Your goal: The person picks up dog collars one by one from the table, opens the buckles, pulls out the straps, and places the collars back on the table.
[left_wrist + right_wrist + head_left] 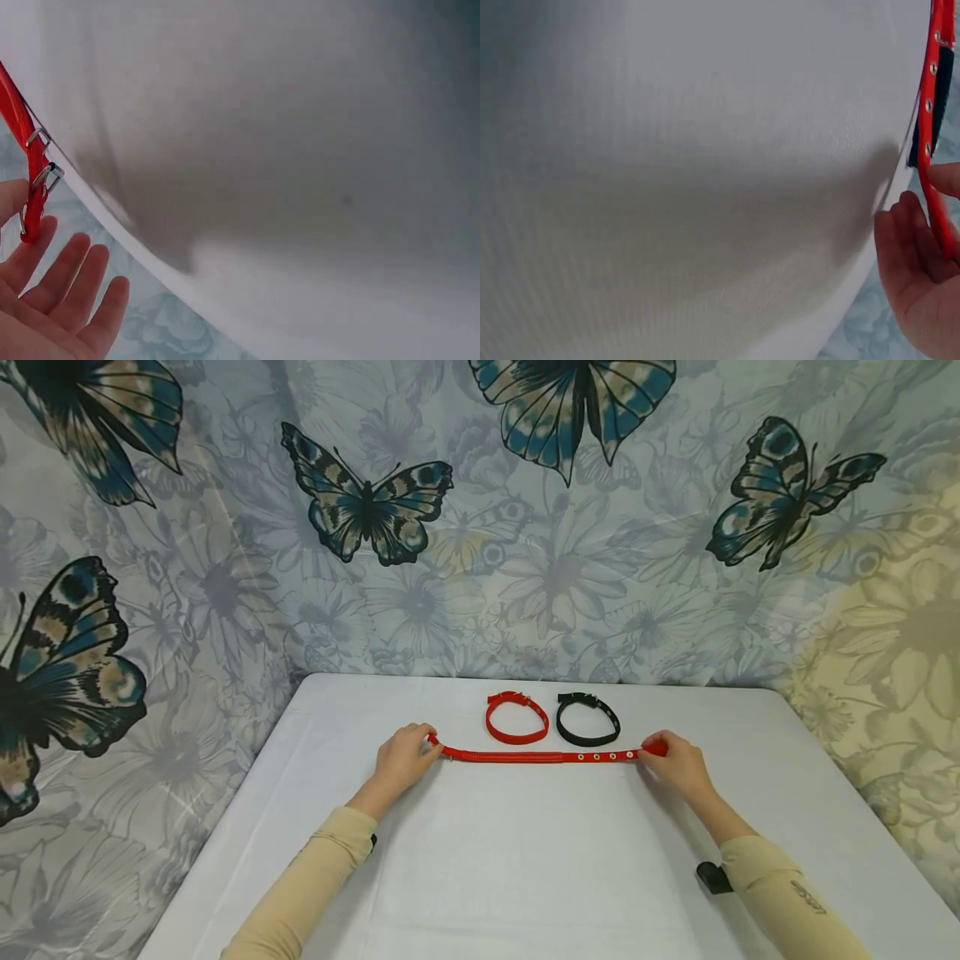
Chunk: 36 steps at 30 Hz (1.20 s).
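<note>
Butterfly-printed backdrop (562, 577) behind a white-covered table (525, 852). Near the far edge I see a looped red collar (517, 740) and a looped black collar (588, 742) side by side, just beyond the straight red strap (517, 757). The left hand (403, 758) pinches the end with the metal buckle (49, 174); the right hand (681, 767) grips the end beyond the eyelets (612, 757). Whether the strap touches the table, I cannot tell from above.

Room nearside of strap (517, 757), collars (519, 740) beyond
</note>
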Each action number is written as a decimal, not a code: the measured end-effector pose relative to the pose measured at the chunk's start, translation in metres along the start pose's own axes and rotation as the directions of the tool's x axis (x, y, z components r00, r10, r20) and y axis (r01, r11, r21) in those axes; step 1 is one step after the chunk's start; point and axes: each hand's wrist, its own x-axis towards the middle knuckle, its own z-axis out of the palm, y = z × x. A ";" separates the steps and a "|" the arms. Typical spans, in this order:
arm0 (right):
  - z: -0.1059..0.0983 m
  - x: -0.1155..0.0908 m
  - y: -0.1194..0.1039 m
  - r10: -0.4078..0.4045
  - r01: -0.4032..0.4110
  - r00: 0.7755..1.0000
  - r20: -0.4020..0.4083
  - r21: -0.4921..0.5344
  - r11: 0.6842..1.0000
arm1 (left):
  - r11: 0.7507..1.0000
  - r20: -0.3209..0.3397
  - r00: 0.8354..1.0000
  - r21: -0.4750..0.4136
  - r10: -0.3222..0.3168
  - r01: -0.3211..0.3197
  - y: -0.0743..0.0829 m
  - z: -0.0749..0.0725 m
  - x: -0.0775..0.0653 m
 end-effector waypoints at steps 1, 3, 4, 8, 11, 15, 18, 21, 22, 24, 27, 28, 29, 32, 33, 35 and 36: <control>0.000 0.000 0.001 -0.007 0.007 1.000 0.002 -0.018 1.000 | 0.999 -0.011 1.000 0.049 0.019 -0.018 0.000 0.000 -0.001; 0.001 -0.001 0.002 -0.029 0.029 1.000 0.005 -0.050 0.998 | 0.990 -0.033 0.998 0.127 0.062 -0.058 0.001 0.000 -0.002; 0.001 -0.001 0.002 -0.039 0.040 0.999 0.012 -0.061 0.997 | 0.985 -0.041 0.996 0.158 0.080 -0.072 0.001 0.000 -0.002; 0.004 -0.001 0.004 -0.063 0.067 0.997 0.045 -0.097 0.993 | 0.968 -0.060 0.988 0.220 0.141 -0.125 0.003 0.002 -0.004; 0.006 -0.002 0.003 -0.086 0.091 0.995 0.047 -0.122 0.988 | 0.960 -0.078 0.980 0.225 0.185 -0.163 0.005 0.004 -0.003; 0.006 -0.004 -0.001 -0.157 0.160 0.987 0.034 -0.196 0.967 | 0.925 -0.104 0.956 0.301 0.275 -0.233 0.009 0.004 0.000; 0.006 -0.006 -0.007 -0.175 0.185 0.983 0.060 -0.280 0.942 | 0.877 -0.092 0.935 0.390 0.342 -0.282 0.011 0.005 0.001; 0.007 -0.009 -0.013 -0.171 0.191 0.981 0.087 -0.345 0.919 | 0.853 -0.054 0.933 0.426 0.356 -0.301 0.011 0.006 0.001; 0.007 -0.009 -0.014 -0.174 0.195 0.981 0.088 -0.363 0.911 | 0.854 -0.041 0.937 0.427 0.347 -0.297 0.011 0.007 0.001; 0.008 -0.009 -0.017 -0.186 0.202 0.979 0.080 -0.384 0.901 | 0.865 -0.020 0.949 0.416 0.316 -0.280 0.011 0.007 0.001; 0.009 -0.010 -0.019 -0.201 0.212 0.977 0.070 -0.407 0.888 | 0.895 0.006 0.967 0.376 0.255 -0.238 0.010 0.009 0.000; 0.009 -0.009 -0.019 -0.208 0.217 0.976 0.068 -0.414 0.884 | 0.907 0.013 0.972 0.356 0.235 -0.224 0.009 0.009 -0.001; 0.010 -0.010 -0.019 -0.212 0.221 0.975 0.068 -0.417 0.881 | 0.919 0.021 0.976 0.333 0.215 -0.210 0.009 0.009 -0.002; 0.009 -0.010 -0.019 -0.241 0.250 0.968 0.076 -0.431 0.867 | 0.950 0.026 0.982 0.247 0.188 -0.189 0.008 0.010 -0.005; 0.008 -0.010 -0.020 -0.253 0.261 0.964 0.077 -0.434 0.862 | 0.957 0.024 0.981 0.218 0.191 -0.191 0.009 0.010 -0.006; 0.007 -0.009 -0.020 -0.274 0.280 0.959 0.076 -0.438 0.854 | 0.966 0.022 0.980 0.163 0.197 -0.198 0.010 0.009 -0.007; 0.006 -0.009 -0.019 -0.284 0.287 0.956 0.074 -0.440 0.851 | 0.969 0.022 0.979 0.138 0.203 -0.204 0.010 0.010 -0.007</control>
